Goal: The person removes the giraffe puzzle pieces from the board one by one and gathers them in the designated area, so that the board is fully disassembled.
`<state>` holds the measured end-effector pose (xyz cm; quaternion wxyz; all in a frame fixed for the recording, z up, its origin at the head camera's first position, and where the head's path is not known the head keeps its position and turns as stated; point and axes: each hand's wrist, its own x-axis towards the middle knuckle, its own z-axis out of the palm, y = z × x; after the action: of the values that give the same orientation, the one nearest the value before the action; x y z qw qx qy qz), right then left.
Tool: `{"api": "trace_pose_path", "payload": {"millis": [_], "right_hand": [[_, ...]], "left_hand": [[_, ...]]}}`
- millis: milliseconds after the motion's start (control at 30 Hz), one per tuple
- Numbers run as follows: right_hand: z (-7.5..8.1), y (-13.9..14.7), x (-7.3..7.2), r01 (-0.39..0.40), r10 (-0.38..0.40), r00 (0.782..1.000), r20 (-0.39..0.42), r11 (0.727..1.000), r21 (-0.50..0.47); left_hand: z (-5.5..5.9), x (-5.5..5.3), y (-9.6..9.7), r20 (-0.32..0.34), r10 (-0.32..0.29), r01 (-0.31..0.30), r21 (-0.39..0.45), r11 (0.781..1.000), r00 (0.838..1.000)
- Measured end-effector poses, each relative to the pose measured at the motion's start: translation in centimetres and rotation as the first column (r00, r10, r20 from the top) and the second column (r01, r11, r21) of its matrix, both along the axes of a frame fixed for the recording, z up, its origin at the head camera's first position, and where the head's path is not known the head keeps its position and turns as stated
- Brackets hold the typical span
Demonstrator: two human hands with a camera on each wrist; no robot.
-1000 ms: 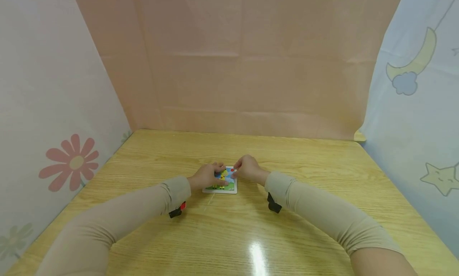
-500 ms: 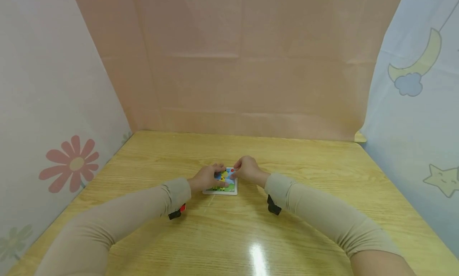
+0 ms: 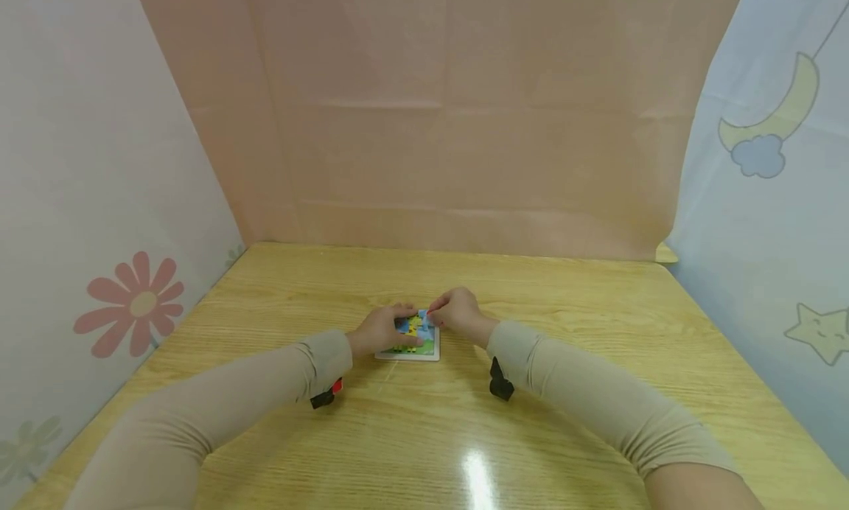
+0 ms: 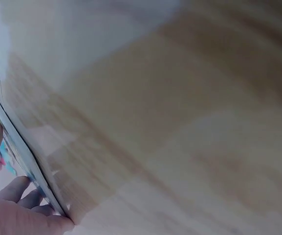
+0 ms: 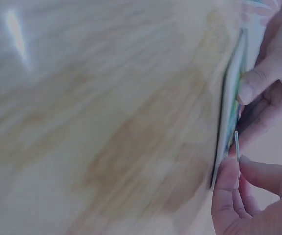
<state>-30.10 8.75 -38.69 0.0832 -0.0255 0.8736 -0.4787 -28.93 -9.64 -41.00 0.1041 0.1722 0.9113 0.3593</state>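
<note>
A small picture puzzle point(image 3: 427, 348) in a white frame lies on the table, showing a yellow giraffe on blue and green. My left hand point(image 3: 381, 329) rests on its left part, thumb and fingers spread over the picture and hiding some of it. At the upper right corner, my right hand point(image 3: 458, 311) pinches a thin puzzle piece point(image 5: 237, 139) between thumb and forefinger. In the right wrist view that piece stands on edge, tilted against the board; whether it touches the board is unclear. The left wrist view catches fingers point(image 4: 16, 188) on the board near its edge.
The wood-grain table point(image 3: 398, 436) spreads around the puzzle. A peach-coloured sheet point(image 3: 444, 127) hangs behind it, with patterned white cloths point(image 3: 142, 304) at both sides. Dark wrist cameras point(image 3: 500, 381) hang below both sleeves.
The right hand has shifted slightly left and turned. The piece with the red spot, facing up at the corner before, is now tipped up between the fingertips. The left hand stays put.
</note>
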Motion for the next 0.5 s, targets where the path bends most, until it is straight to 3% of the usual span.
{"api": "trace_pose_path", "payload": {"millis": [267, 500], "right_hand": [[0.5, 0.4, -0.6, 0.081, -0.071, 0.995, 0.074, 0.985, -0.154], [0.9, 1.6, -0.9, 0.123, -0.091, 0.987, 0.133, 0.960, -0.251]], "left_hand": [[0.6, 0.1, -0.2, 0.028, 0.016, -0.016, -0.010, 1.000, 0.999], [0.2, -0.1, -0.1, 0.035, 0.004, -0.003, -0.013, 1.000, 0.999]]}}
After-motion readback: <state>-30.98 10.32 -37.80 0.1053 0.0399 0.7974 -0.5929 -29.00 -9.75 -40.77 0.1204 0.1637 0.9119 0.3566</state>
